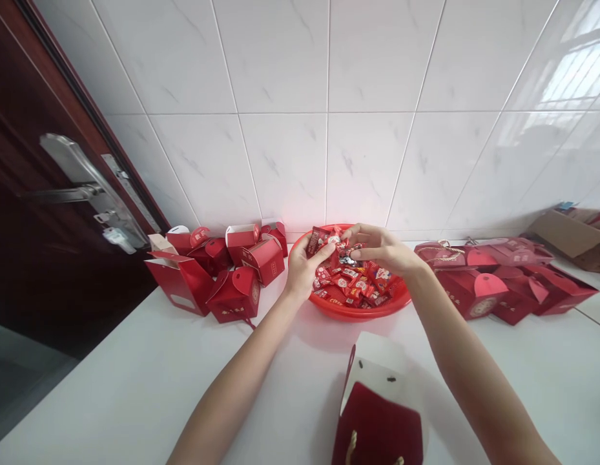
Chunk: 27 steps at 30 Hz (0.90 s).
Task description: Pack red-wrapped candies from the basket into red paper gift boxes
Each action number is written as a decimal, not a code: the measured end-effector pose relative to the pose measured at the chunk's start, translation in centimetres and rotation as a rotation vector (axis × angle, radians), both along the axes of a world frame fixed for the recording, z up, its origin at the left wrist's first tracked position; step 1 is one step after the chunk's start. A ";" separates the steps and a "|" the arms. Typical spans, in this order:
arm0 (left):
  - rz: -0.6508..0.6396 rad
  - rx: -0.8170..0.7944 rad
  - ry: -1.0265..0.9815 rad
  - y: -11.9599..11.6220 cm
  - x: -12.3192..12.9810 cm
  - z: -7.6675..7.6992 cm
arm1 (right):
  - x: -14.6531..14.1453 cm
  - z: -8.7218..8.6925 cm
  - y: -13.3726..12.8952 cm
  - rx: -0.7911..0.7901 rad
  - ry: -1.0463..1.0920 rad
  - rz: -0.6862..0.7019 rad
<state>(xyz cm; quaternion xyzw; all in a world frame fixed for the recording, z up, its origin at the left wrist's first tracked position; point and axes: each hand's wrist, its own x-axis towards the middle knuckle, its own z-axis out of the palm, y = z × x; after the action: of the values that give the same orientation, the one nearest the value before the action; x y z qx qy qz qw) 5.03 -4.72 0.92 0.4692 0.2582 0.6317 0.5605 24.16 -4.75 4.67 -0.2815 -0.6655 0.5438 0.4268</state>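
A round red plastic basket (360,315) against the wall holds many small candies (351,283), mostly in red wrappers. My left hand (304,266) is over its left side, thumb and fingers closed around several red-wrapped candies (332,239). From the right, my right hand (380,250) reaches over the basket with curled fingers. Its fingertips are at the candies beside my left hand, near a silver-and-dark wrapped one. Nearer to me, between my forearms, stands an open dark red gift box (382,426) with a white inside and gold cord handles.
Several red gift boxes (234,294) cluster on the left of the white tabletop (135,381). More red boxes (478,290) stand on the right, with a brown cardboard carton (566,236) beyond. A dark door (33,258) with a metal handle is at far left.
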 end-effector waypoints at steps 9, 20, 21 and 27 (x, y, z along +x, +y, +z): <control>-0.138 0.168 0.258 -5.2 -0.2 3.0 | 2.8 2.9 -6.7 0.151 -0.117 0.045; -0.183 0.250 0.481 -8.0 -1.7 4.5 | 1.9 2.5 -9.1 0.236 -0.134 0.006; -0.188 0.263 0.500 -8.2 -1.8 4.6 | 2.0 2.6 -9.4 0.242 -0.163 -0.011; -0.238 0.285 0.565 -8.5 -1.6 4.6 | 2.5 3.1 -10.4 0.335 -0.325 -0.102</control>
<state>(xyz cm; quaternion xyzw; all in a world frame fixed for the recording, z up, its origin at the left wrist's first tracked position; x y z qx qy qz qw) 3.44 -13.25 5.54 0.7262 0.2557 0.4368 0.4652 26.69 -15.19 7.75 -0.3239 -0.7913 0.3508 0.3819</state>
